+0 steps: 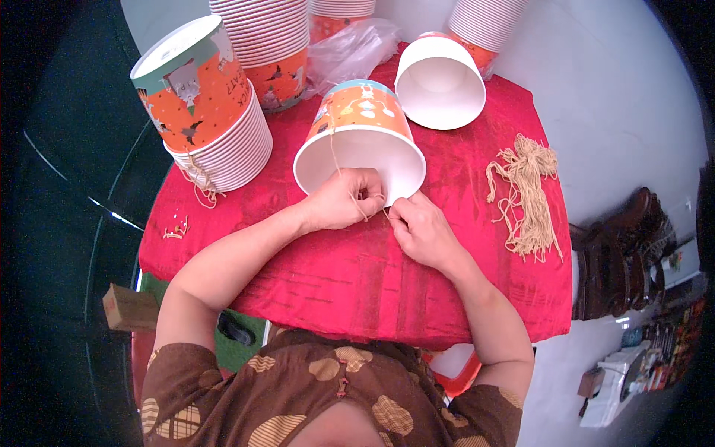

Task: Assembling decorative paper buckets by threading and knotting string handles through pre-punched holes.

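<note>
A paper bucket point(361, 113) with an orange printed side lies tipped on the table, its white mouth facing me. A thin tan string point(334, 151) hangs from its left side over the rim. My left hand point(344, 200) is closed in front of the mouth, fingers curled around the string. Close by, at the rim's lower right, my right hand point(426, 229) pinches what looks like the same string; the fingertips partly hide it. A short stretch of string shows between the two hands.
A red cloth point(357, 283) covers the table. To the right lies a bundle of tan strings point(530, 197). A stack of orange buckets point(195, 112) stands left, with a string hanging off it. Behind are another stack point(272, 71), clear plastic point(354, 52) and a tipped bucket point(441, 86).
</note>
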A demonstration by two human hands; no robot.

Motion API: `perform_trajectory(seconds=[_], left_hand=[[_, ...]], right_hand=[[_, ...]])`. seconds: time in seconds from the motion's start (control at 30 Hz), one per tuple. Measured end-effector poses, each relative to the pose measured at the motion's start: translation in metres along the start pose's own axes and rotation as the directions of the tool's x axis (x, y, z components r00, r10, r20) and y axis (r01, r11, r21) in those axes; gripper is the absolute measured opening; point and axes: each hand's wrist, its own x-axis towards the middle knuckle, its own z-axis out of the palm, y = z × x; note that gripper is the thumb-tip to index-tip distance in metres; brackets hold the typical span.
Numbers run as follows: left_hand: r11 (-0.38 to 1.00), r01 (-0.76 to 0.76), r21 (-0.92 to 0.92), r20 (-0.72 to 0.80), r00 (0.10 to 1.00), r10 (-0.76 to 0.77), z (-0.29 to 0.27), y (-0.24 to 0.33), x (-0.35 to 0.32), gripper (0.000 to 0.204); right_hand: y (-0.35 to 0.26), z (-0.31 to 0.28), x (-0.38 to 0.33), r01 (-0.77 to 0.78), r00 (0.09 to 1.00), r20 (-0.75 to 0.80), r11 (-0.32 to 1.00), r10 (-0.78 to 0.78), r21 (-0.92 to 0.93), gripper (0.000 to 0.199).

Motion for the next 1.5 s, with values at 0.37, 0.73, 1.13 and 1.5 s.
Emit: perform_trajectory(seconds=[0.37,0.73,1.13,1.5], left_hand=[[0.992,0.107,-0.06,0.083,0.991,-0.102,0.007,0.033,-0.011,0.016],[0.964,0.133,0.228,-0.043,0.991,-0.127,0.011,0.032,-0.008,0.017],[0.975,0.108,0.195,-0.046,0.994,-0.101,0.017,0.019,-0.01,0.007],[0.948,0.034,0.318,-0.081,0.997,-0.009,0.025,0.019,-0.01,0.011]], right_hand=[[0.005,-0.006,0.001,0.0,0.999,0.034,0.992,-0.004,0.127,0.007],[0.006,-0.004,0.004,0.099,0.995,0.012,0.986,-0.102,0.13,0.008],[0.011,0.001,0.0,-0.038,0.998,-0.038,0.98,0.046,0.194,0.006],[0.009,0.005,0.0,-0.11,0.989,-0.071,0.965,0.13,0.236,0.006]])
